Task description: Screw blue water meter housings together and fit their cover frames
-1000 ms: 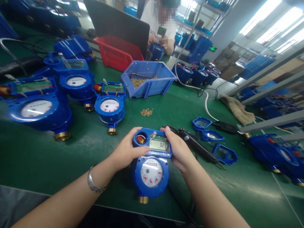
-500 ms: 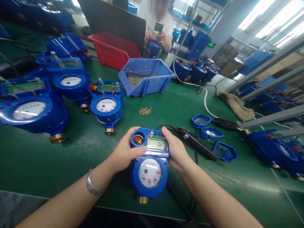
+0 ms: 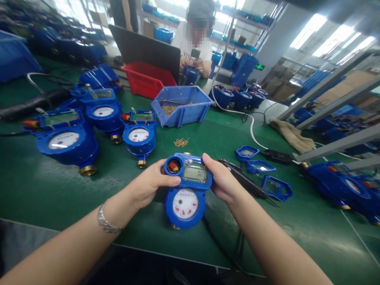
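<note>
A blue water meter [image 3: 186, 204] with a white dial and a small lit display is held between both hands, above the green table. My left hand [image 3: 151, 182] grips its left side, thumb lying across the casing below a round opening that shows a red and yellow part. On the other side, my right hand [image 3: 221, 178] clasps the upper right edge, thumb on top by the display. Just right of that hand lies a black electric screwdriver [image 3: 245, 178]. Beyond the meter sits a small pile of brass screws [image 3: 181, 142].
Several blue meters [image 3: 139, 136] stand at left. A blue bin [image 3: 182, 107] of screws and a red bin [image 3: 142, 81] are behind. Blue frame covers [image 3: 276, 188] lie at right, near a cloth [image 3: 292, 134] and metal rack [image 3: 341, 146]. A co-worker [image 3: 192, 47] sits opposite.
The held meter now tilts differently, its lower end turned away so its bottom brass fitting is mostly hidden. My view has shifted left, bringing more of the left side into sight. Both hands keep their grip.
</note>
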{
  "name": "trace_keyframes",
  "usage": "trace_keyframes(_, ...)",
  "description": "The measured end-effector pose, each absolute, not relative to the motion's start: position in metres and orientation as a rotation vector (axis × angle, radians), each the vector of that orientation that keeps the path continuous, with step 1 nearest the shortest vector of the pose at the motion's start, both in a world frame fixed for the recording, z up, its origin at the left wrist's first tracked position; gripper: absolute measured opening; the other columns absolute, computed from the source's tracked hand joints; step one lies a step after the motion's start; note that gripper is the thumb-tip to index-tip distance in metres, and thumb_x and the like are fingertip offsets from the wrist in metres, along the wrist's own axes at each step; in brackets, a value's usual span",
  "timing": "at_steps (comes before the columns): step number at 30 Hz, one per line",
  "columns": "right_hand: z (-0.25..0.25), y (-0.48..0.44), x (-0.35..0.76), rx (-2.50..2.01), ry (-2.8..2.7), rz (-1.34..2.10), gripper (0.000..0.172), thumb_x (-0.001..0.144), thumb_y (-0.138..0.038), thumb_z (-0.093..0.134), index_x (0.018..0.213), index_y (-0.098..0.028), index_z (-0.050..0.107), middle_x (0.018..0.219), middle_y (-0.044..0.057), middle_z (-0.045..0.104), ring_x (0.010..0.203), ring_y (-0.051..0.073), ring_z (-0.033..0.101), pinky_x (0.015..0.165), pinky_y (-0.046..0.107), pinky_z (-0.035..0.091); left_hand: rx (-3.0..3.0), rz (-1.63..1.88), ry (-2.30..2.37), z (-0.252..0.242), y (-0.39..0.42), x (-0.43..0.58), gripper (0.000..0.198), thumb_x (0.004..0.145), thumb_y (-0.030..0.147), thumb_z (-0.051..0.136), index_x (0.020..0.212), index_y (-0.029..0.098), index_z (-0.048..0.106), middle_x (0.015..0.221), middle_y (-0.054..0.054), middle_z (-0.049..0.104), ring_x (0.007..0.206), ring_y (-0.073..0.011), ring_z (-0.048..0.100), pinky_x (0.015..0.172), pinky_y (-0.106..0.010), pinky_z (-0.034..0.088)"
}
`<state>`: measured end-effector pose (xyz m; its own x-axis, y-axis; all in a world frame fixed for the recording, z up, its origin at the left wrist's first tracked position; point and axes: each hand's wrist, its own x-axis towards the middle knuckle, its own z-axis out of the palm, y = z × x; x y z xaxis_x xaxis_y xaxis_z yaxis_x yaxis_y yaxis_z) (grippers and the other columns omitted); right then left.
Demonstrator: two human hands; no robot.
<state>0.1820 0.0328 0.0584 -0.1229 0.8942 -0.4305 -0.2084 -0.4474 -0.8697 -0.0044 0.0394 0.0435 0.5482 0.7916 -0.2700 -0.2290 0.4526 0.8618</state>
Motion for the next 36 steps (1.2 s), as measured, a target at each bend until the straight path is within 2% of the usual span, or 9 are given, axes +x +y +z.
trace_keyframes(5, 0.096, 0.017, 0.202, -1.273, -1.665, 1.323, 0.085, 0.051, -0.028, 0.083, 0.126, -0.022, 0.044, 0.127, 0.007, 0.05, 0.115, 0.027, 0.048, 0.1, 0.041, 0.036, 1.731, 0.874, 0.849, 0.056, 0.039, -0.024, 0.096, 0.048, 0.028, 0.082, 0.129, 0.019, 0.031, 0.128, -0.012, 0.048, 0.116, -0.0306, 0.048, 0.098, -0.041, 0.039)
trace_keyframes(9, 0.082, -0.006, 0.199, -1.209, -2.168, 0.678, 0.076, 0.063, -0.006, 0.067, 0.129, -0.02, 0.033, 0.124, 0.011, 0.042, 0.116, 0.023, 0.044, 0.1, 0.039, 0.037, 2.323, 1.027, 0.802, 0.028, 0.035, -0.035, 0.077, 0.064, 0.022, 0.073, 0.129, 0.023, 0.031, 0.124, -0.012, 0.048, 0.117, -0.0288, 0.045, 0.1, -0.045, 0.038)
trace_keyframes(13, 0.048, -0.022, 0.189, -1.134, -2.23, 0.48, 0.076, 0.065, 0.0, 0.056, 0.132, -0.017, 0.025, 0.123, 0.015, 0.037, 0.118, 0.024, 0.039, 0.1, 0.04, 0.039, 2.461, 1.115, 0.766, -0.009, 0.032, -0.042, 0.076, 0.069, 0.006, 0.063, 0.133, 0.027, 0.028, 0.126, -0.013, 0.049, 0.119, -0.0267, 0.044, 0.098, -0.046, 0.04)
trace_keyframes(19, 0.028, -0.04, 0.189, -1.174, -2.231, 0.349, 0.075, 0.068, -0.002, 0.052, 0.135, -0.015, 0.021, 0.126, 0.018, 0.034, 0.123, 0.028, 0.035, 0.1, 0.047, 0.041, 1.585, 0.974, 1.049, -0.009, 0.01, -0.039, 0.062, 0.071, 0.011, 0.06, 0.128, 0.023, 0.041, 0.134, -0.012, 0.047, 0.122, -0.0257, 0.046, 0.1, -0.045, 0.039)
trace_keyframes(22, 0.013, -0.051, 0.189, -1.139, -2.27, 0.231, 0.073, 0.072, -0.004, 0.05, 0.137, -0.013, 0.018, 0.128, 0.021, 0.033, 0.127, 0.032, 0.031, 0.098, 0.052, 0.041, 0.701, 0.733, 1.022, 0.009, -0.001, -0.031, 0.038, 0.077, 0.032, 0.058, 0.111, 0.014, 0.055, 0.109, -0.014, 0.065, 0.099, -0.0264, 0.062, 0.085, -0.041, 0.049)
trace_keyframes(25, -0.002, -0.063, 0.185, -1.055, -2.303, 0.082, 0.069, 0.075, -0.008, 0.051, 0.137, -0.013, 0.02, 0.127, 0.022, 0.036, 0.129, 0.034, 0.031, 0.097, 0.056, 0.041, 0.327, 0.533, 0.847, 0.019, -0.006, -0.026, 0.038, 0.081, 0.045, 0.051, 0.095, 0.012, 0.064, 0.089, -0.011, 0.072, 0.082, -0.023, 0.066, 0.077, -0.035, 0.05)
trace_keyframes(31, 0.026, -0.069, 0.192, -1.077, -2.285, 0.331, 0.043, 0.082, -0.043, 0.054, 0.115, -0.017, 0.044, 0.103, 0.015, 0.059, 0.105, 0.028, 0.057, 0.084, 0.044, 0.053, 0.447, 0.51, 0.822, 0.015, -0.006, -0.027, 0.027, 0.07, 0.026, 0.065, 0.092, 0.011, 0.066, 0.086, -0.009, 0.073, 0.078, -0.0199, 0.065, 0.073, -0.029, 0.048)
trace_keyframes(33, 0.042, -0.06, 0.196, -1.146, -2.219, 0.362, 0.026, 0.087, -0.029, 0.049, 0.111, -0.021, 0.046, 0.094, 0.01, 0.063, 0.091, 0.02, 0.063, 0.076, 0.034, 0.056, 0.482, 0.508, 0.79, 0.015, -0.006, -0.026, 0.035, 0.069, 0.023, 0.065, 0.102, 0.012, 0.064, 0.093, -0.009, 0.072, 0.083, -0.0217, 0.065, 0.078, -0.032, 0.047)
trace_keyframes(36, 0.057, -0.041, 0.192, -1.13, -2.394, 0.158, 0.032, 0.087, -0.01, 0.044, 0.114, -0.025, 0.049, 0.112, 0.012, 0.06, 0.104, 0.023, 0.059, 0.08, 0.038, 0.053, 0.497, 0.507, 0.764, 0.015, -0.006, -0.024, 0.041, 0.07, 0.022, 0.066, 0.109, 0.015, 0.061, 0.098, -0.009, 0.071, 0.087, -0.0227, 0.064, 0.083, -0.036, 0.046)
